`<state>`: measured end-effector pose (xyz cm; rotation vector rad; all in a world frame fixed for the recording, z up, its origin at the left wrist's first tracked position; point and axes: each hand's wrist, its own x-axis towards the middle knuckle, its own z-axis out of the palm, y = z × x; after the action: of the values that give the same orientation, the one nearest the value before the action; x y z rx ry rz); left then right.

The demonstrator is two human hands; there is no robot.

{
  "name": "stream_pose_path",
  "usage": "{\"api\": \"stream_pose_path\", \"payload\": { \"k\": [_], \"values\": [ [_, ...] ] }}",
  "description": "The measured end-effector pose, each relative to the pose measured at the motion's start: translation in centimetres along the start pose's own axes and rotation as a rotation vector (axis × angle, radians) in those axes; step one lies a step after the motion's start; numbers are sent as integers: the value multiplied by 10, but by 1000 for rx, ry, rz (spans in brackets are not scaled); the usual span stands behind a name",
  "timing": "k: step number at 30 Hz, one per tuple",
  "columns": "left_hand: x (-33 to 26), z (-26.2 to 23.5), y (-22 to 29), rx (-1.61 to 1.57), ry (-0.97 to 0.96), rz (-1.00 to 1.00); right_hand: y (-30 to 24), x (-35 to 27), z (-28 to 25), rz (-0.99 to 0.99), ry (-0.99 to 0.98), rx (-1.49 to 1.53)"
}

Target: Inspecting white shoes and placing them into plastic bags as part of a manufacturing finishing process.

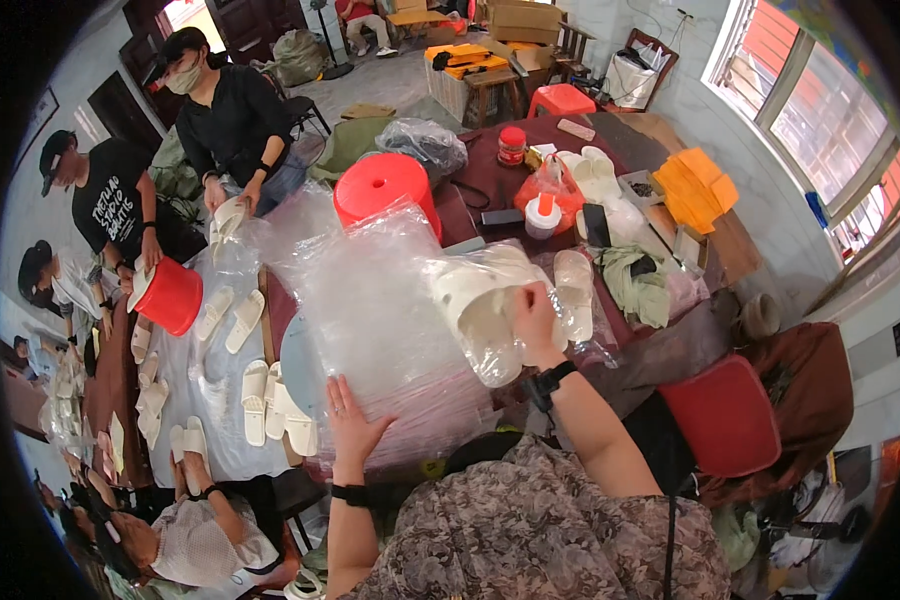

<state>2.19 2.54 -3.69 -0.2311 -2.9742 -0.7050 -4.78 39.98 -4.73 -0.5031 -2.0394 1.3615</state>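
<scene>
My left hand (358,425) lies flat with its fingers spread on the near left edge of a stack of clear plastic bags (380,310). Curled into a fist, my right hand (538,318) grips a pair of white slide slippers (478,305) in a clear bag, over the stack's right side. What its fingertips pinch is hidden. Just right of that hand rests another white slipper (573,290), with clear film around it.
Beyond the stack stands a red plastic stool (385,190). A white-capped bottle (542,215), a red-lidded jar (511,146) and orange packaging (695,190) lie toward the back right. Co-workers handle slippers at the left table, where several white slippers (255,400) lie. A red chair (720,415) stands right.
</scene>
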Motion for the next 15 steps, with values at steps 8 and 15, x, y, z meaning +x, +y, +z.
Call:
{"api": "stream_pose_path", "payload": {
  "k": [8, 15],
  "values": [
    [2, 6, 6, 73, 24, 13, 100, 94, -89, -118, 24, -189],
    [-2, 8, 3, 116, 53, 19, 131, 133, -110, -85, -146, -311]
  ]
}}
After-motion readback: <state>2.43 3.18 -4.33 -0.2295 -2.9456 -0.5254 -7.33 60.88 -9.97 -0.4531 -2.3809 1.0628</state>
